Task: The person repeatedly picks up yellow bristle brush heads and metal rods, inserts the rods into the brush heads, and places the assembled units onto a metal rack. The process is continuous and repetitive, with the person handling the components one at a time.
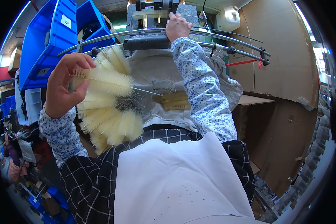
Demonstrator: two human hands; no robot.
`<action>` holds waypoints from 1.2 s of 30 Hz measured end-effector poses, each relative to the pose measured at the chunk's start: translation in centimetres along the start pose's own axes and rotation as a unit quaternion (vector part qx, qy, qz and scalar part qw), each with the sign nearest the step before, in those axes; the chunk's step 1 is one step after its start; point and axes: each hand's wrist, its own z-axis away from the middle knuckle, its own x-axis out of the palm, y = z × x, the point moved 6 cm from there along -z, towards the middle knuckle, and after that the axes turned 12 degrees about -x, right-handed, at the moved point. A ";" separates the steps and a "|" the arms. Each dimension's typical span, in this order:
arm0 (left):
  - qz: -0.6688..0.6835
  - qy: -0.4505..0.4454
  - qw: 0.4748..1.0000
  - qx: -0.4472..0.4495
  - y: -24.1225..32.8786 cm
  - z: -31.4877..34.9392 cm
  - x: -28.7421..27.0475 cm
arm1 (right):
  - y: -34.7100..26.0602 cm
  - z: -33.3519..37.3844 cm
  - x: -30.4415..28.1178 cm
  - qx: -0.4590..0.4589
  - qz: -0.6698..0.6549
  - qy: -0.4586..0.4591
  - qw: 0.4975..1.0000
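Note:
At the left, my left hand has its thumb and fingers curved around the end of a cream bottle brush. The brush's twisted-wire stem points right over the cloth. My right hand reaches forward to a machine with its fingers closed at the machine's edge; what they grip is hidden. Pale bristles show blurred in the machine, left of those fingers. More cream brushes lie fanned out in a pile below my left hand.
Curved metal rails with a dark padded roller cross before the machine. Grey cloth hangs below, with loose bristles on it. Blue bins stand at the left. Large cardboard and an open box are at the right.

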 end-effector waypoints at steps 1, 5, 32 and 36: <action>-0.002 -0.009 1.000 0.003 0.0 -0.2 0.1 | 0.2 0.1 -0.3 -0.001 0.002 0.008 1.000; -0.004 0.003 1.000 -0.006 0.0 0.3 -0.1 | 3.0 0.5 -1.4 0.007 0.017 -0.046 0.999; 0.116 -0.049 0.990 0.058 0.1 -2.7 3.3 | 8.9 9.5 -14.7 -0.105 -0.423 -0.324 0.839; 0.008 -0.071 0.992 0.105 -0.4 -3.0 7.2 | -4.4 11.0 -11.8 -0.153 -0.570 -0.374 0.716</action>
